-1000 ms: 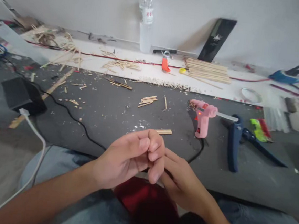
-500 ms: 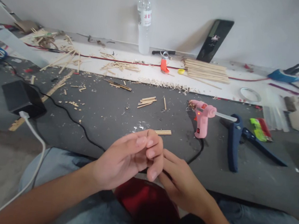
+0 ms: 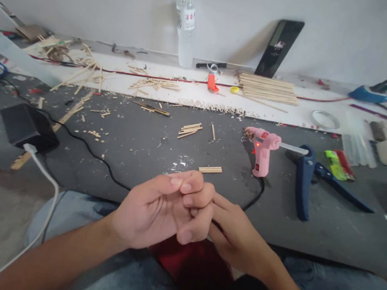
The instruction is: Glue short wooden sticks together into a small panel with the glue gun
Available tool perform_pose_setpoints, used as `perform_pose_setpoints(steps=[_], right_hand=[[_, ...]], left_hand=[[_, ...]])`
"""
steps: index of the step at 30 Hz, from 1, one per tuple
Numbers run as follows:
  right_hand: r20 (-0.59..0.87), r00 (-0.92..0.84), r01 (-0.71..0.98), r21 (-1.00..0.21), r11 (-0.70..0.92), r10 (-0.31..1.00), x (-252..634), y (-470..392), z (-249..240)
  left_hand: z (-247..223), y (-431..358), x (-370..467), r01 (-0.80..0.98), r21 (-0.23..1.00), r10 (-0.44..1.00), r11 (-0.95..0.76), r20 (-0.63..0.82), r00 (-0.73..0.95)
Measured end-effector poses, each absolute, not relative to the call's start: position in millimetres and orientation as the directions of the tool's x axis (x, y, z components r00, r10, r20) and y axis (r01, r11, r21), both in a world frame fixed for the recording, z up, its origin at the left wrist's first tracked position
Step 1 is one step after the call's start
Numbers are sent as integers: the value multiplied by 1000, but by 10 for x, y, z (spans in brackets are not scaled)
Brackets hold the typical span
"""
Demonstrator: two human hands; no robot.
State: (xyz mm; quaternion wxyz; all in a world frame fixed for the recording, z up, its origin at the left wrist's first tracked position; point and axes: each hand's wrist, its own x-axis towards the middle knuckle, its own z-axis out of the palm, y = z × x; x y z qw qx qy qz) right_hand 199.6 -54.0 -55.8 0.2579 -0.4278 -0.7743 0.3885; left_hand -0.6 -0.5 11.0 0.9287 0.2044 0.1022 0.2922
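Several slim wooden sticks (image 3: 210, 169) near curled left hand (image 3: 171, 210).

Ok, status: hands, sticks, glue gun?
Left hand curled, right hand against it; grip contents hidden. Row of short sticks just beyond. Glue gun apart, rightward.

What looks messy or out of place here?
Wood crumbs are strewn over the left side of the dark tabletop, like unswept debris, while the short sticks nearest the left hand lie neatly aligned.
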Motion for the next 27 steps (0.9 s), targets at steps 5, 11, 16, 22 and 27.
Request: perform_pose_setpoints(steps=[5, 11, 16, 22, 27], right_hand=[[49, -511, 465, -824, 324, 858, 1989, -519, -522], [41, -509, 478, -817, 322, 860, 1984, -523, -494], [48, -506, 483, -811, 330, 861, 1983, -530, -490], [52, -505, 509, -788, 346, 861, 1977, -526, -477], [38, -514, 512, -788, 342, 857, 1979, -523, -478]], left_hand=[[147, -22, -14, -530, 308, 569, 790, -45, 821], [179, -45, -26, -520, 251, 539, 817, -10, 842], [203, -50, -24, -562, 281, 598, 778, -52, 800], [163, -57, -11, -538, 236, 553, 809, 2, 833], [140, -37, -6, -527, 197, 534, 827, 16, 845]])
